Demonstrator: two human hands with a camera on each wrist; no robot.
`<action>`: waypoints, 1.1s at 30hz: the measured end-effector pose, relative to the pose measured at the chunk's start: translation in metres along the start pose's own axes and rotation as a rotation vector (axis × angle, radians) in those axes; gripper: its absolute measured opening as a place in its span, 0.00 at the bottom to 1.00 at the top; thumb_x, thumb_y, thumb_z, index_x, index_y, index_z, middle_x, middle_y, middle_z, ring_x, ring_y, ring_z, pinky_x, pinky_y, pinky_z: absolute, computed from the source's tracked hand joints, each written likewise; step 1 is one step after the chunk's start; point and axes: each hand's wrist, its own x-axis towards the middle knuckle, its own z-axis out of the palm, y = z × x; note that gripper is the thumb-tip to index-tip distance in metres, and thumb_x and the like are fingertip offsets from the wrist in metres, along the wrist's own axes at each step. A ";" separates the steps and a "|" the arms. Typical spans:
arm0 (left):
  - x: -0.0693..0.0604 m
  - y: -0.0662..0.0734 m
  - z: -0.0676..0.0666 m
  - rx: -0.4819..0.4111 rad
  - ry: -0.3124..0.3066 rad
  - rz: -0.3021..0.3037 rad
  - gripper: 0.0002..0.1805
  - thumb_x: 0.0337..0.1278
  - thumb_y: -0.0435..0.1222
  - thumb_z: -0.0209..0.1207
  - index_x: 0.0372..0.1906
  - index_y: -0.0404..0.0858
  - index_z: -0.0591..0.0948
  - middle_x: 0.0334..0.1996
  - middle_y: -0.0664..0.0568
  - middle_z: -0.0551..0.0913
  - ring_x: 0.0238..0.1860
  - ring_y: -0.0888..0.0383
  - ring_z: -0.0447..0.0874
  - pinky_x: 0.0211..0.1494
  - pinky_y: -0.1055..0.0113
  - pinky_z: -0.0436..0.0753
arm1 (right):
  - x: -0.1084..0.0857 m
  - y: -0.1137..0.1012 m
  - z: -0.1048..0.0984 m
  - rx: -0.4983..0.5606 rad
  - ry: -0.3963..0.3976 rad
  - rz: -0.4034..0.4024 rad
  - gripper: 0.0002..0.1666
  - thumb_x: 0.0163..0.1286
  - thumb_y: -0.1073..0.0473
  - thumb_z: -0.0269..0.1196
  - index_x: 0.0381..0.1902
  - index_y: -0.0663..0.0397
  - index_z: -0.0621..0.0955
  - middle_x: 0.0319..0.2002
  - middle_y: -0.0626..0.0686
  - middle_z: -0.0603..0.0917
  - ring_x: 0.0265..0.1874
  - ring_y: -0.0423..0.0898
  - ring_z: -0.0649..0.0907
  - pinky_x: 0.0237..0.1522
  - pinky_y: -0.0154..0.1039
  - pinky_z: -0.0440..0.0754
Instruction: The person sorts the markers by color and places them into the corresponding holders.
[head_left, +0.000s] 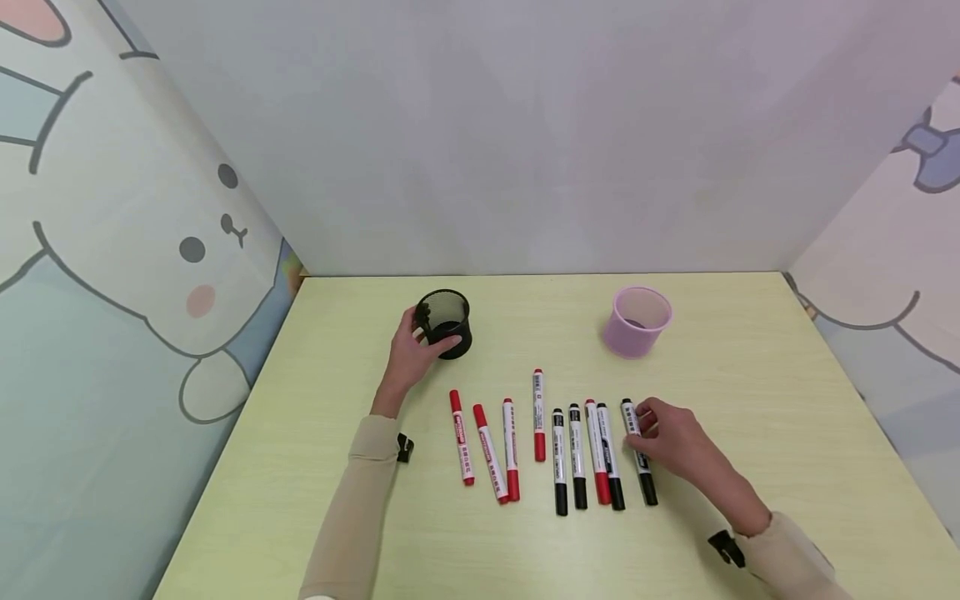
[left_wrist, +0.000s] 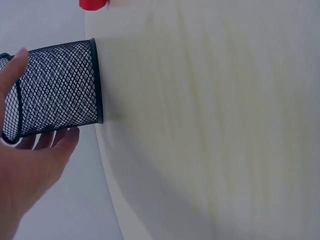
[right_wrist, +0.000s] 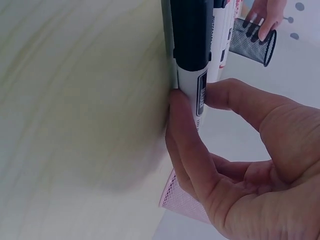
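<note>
At the back left of the table, my left hand (head_left: 411, 357) grips a black mesh pen holder (head_left: 454, 337), thumb on the near side and fingers around its left. The left wrist view shows the holder's mesh wall (left_wrist: 57, 85) between thumb and fingers. My right hand (head_left: 670, 437) pinches the rightmost black whiteboard marker (head_left: 640, 458) between thumb and fingers. In the right wrist view this marker (right_wrist: 191, 40) appears close up, black cap towards the camera. Left of it lie several black markers (head_left: 577, 458) and several red markers (head_left: 491, 457) in a loose row.
A pink mesh pen holder (head_left: 630, 335) stands at the back right of the pale wooden table (head_left: 750, 358). Behind the table rises a white panel (head_left: 540, 150). Cartoon-printed side panels (head_left: 112, 350) flank it.
</note>
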 end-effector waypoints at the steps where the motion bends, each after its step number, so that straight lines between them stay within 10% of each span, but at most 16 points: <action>1: 0.000 0.000 0.000 -0.002 -0.001 0.000 0.52 0.51 0.44 0.78 0.77 0.39 0.61 0.73 0.42 0.66 0.76 0.46 0.62 0.76 0.53 0.66 | 0.000 0.000 0.000 0.003 0.001 0.000 0.21 0.61 0.64 0.72 0.47 0.70 0.78 0.36 0.57 0.85 0.35 0.51 0.84 0.33 0.43 0.85; 33: 0.000 0.004 -0.003 -0.005 -0.031 -0.004 0.52 0.53 0.42 0.77 0.78 0.38 0.59 0.74 0.40 0.65 0.76 0.44 0.61 0.77 0.52 0.66 | 0.020 -0.014 -0.021 0.168 0.154 -0.101 0.24 0.67 0.63 0.71 0.57 0.66 0.77 0.48 0.63 0.84 0.42 0.56 0.87 0.33 0.33 0.86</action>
